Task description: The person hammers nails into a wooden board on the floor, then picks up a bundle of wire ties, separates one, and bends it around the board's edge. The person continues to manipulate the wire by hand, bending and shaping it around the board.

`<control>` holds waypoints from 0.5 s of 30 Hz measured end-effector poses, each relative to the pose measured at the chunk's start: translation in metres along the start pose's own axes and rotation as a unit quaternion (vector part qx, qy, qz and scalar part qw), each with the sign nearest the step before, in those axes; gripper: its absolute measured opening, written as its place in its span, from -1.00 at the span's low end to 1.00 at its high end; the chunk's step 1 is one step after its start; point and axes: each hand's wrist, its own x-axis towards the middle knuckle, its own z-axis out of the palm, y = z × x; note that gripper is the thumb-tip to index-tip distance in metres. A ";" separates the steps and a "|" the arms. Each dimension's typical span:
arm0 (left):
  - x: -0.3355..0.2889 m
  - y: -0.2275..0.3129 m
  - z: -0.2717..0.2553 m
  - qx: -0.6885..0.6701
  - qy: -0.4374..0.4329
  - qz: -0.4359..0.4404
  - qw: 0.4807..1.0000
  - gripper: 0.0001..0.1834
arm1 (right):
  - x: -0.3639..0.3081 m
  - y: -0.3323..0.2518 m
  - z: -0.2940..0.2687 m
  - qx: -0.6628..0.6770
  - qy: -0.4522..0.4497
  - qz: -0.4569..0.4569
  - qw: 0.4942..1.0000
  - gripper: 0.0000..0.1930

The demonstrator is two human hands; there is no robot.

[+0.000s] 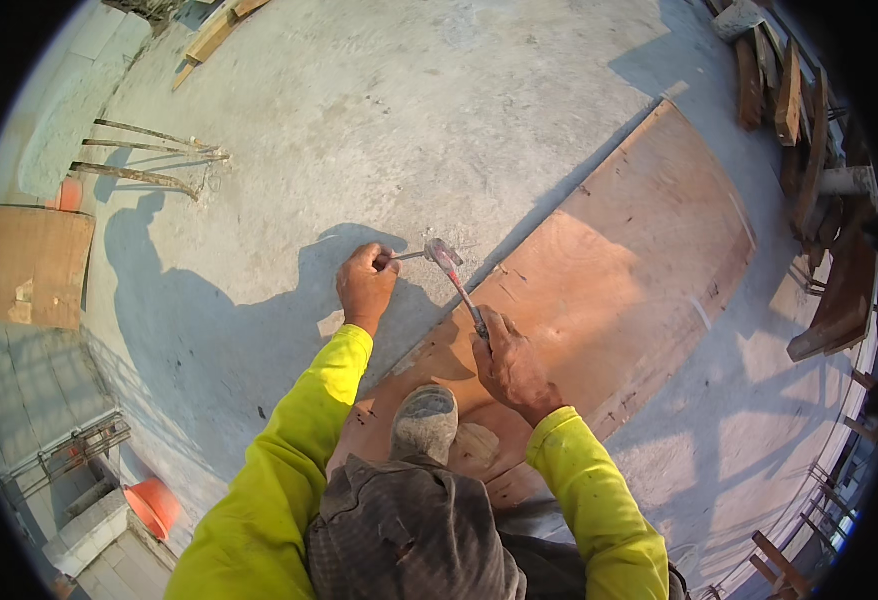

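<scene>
My left hand (366, 285) is closed around one end of a thin metal rod (411, 256), which points right over the concrete floor (359, 130). In my right hand (511, 368) is a hammer (451, 268), gripped by its handle. The hammer's head lies at the rod's far end and seems to touch it, though the exact contact is hard to see. A large plywood sheet (619, 270) stretches beneath my right hand toward the upper right. My shoe (425, 422) rests on the sheet's near end.
Bent steel bars (149, 178) stick out of the concrete at the upper left. Timber offcuts (791, 105) are piled at the right edge, and another timber piece (209, 38) lies at the top. Farther left are a plywood panel (29, 265) and an orange bucket (151, 507).
</scene>
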 end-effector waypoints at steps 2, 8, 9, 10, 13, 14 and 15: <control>-0.001 0.001 0.001 -0.007 0.009 -0.003 1.000 -0.91 | 0.004 -0.003 0.004 0.003 -0.003 -0.018 1.000 -0.58; -0.007 0.003 0.001 -0.002 0.013 -0.007 1.000 -0.87 | 0.014 -0.003 0.013 -0.024 -0.036 -0.024 0.999 -0.53; -0.007 0.004 0.001 0.004 0.011 -0.013 1.000 -0.86 | 0.014 -0.002 0.014 -0.026 -0.038 -0.031 0.998 -0.52; -0.008 0.004 0.001 0.008 0.014 -0.019 1.000 -0.86 | 0.016 -0.001 0.015 -0.045 -0.035 -0.042 0.997 -0.52; -0.008 0.005 0.001 0.020 -0.003 -0.034 0.999 -0.85 | 0.018 0.000 0.017 -0.074 -0.022 -0.063 0.995 -0.51; -0.008 0.005 0.000 0.014 -0.016 -0.036 0.999 -0.84 | 0.018 0.000 0.017 -0.073 -0.023 -0.044 0.996 -0.51; -0.008 0.005 0.000 0.027 -0.009 -0.030 0.999 -0.84 | 0.018 0.000 0.016 -0.072 -0.024 -0.026 0.997 -0.51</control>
